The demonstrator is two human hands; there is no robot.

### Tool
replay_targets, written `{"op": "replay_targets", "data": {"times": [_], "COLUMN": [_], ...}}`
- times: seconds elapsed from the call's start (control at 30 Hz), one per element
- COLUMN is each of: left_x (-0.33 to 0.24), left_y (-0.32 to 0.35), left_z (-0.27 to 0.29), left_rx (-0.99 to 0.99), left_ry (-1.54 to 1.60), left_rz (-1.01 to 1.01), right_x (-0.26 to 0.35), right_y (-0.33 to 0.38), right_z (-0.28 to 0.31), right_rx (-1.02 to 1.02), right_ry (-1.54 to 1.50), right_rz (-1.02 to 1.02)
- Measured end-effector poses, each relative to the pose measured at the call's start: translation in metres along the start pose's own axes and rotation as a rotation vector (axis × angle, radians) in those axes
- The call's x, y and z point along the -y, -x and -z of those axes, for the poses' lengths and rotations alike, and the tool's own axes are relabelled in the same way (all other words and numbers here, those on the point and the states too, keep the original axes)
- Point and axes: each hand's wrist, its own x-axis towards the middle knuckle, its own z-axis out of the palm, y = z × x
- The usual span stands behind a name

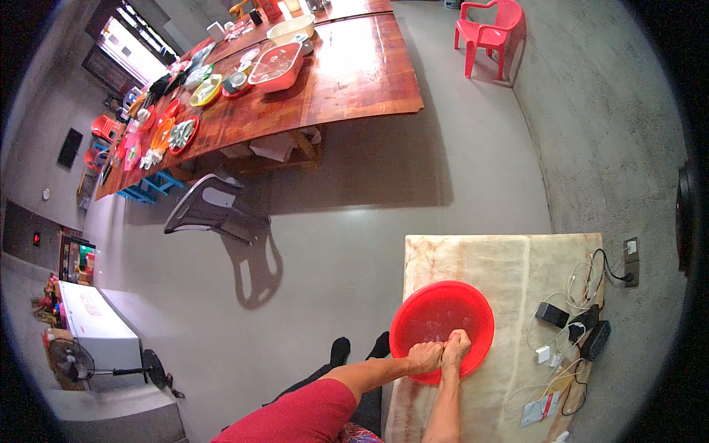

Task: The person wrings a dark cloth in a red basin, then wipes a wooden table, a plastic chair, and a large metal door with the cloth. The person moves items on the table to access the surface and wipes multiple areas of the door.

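Note:
A round red basin [413, 325] rests on a pale marble-patterned table at my lower right. Its inside looks wet, with whitish flecks or bubbles at the bottom. My left hand [425, 357] and my right hand [456, 349] meet over the near part of the basin, knuckles side by side. Both sets of fingers are curled into fists. Whatever they grip, if anything, is hidden inside them. The left arm, in a dark red sleeve, crosses from the lower left, while the bare right forearm rises from below.
Chargers and tangled cables [565, 317] lie along the marble-patterned table's [473, 255] right side, by the wall socket [631, 258]. A grey chair [207, 203] stands left, near a long wooden table [354, 74] loaded with dishes and baskets. A red chair [489, 33] is far right.

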Motion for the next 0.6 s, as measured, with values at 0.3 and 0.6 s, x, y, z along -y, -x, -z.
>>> {"op": "replay_targets", "data": {"times": [0.3,0.6], "left_x": [-0.014,-0.071], "left_y": [0.003,0.019], "left_z": [-0.011,0.028], "left_rx": [0.049,-0.088], "left_ry": [-0.031,1.125], "left_rz": [-0.431,0.073], "right_x": [-0.073,0.055], "right_y": [0.000,0.093], "right_z": [0.047,0.043], "right_rx": [0.000,-0.084], "right_ry": [-0.888,-0.311], "right_rz": [-0.461,0.196]}}
